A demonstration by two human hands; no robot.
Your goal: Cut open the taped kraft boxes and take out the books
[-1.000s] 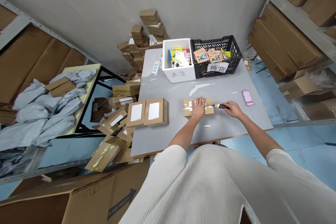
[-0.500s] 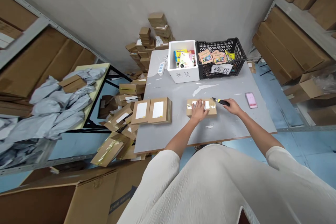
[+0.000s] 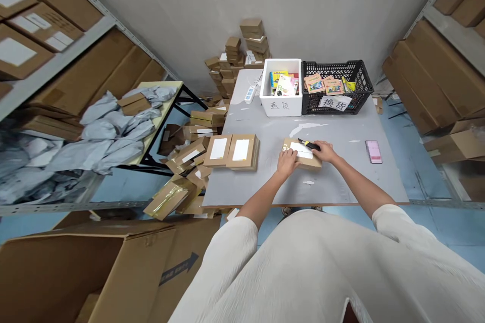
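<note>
A small cardboard box (image 3: 311, 162) with a white label on top lies at a slight angle on the grey table. My left hand (image 3: 287, 162) grips its left end, fingers curled over the edge. In my right hand (image 3: 325, 152), closed round the handle, is a black and yellow utility knife (image 3: 309, 145). The knife lies over the label and points left, and the right hand is at the box's right end. Whether the blade touches the box I cannot tell.
Labelled boxes (image 3: 240, 150) stand left on the table (image 3: 265, 189). At the back are a white foam box (image 3: 281, 107) and a black crate (image 3: 366, 86) holding booklets. A phone (image 3: 374, 152) lies right. Parcels (image 3: 172, 197) heap beside the table; a large open carton (image 3: 151, 267) stands front left.
My left hand has slid from the box's top to its left end. The box has turned slightly, and the knife has moved from its right edge to over the label. The view has shifted left.
</note>
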